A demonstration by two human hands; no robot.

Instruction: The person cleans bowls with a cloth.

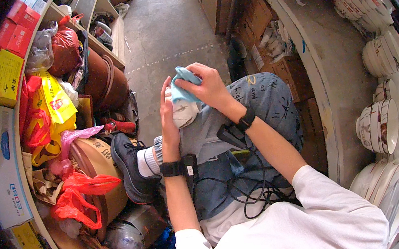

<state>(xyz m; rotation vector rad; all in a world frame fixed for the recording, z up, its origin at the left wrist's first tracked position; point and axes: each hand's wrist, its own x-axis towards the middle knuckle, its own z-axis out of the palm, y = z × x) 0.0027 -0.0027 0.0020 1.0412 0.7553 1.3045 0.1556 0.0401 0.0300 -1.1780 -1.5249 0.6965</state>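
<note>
A white bowl [186, 114] with a thin dark pattern is held above my lap, just over my raised knee. My left hand [168, 115] grips it along its left side, fingers pointing up. My right hand [209, 86] pinches a light blue cloth [183, 88] and presses it against the bowl's upper part. The cloth and fingers cover the bowl's far rim. Both wrists wear black straps, and dark cables [252, 198] lie loosely across my jeans.
Stacked white bowls [379, 126] and plates [381, 182] line the shelf [318, 62] on my right. On the left are red plastic bags [82, 197], a yellow bag [56, 101], brown jars [106, 81] and boxes [4, 161]. Concrete floor [163, 25] runs ahead between shelves.
</note>
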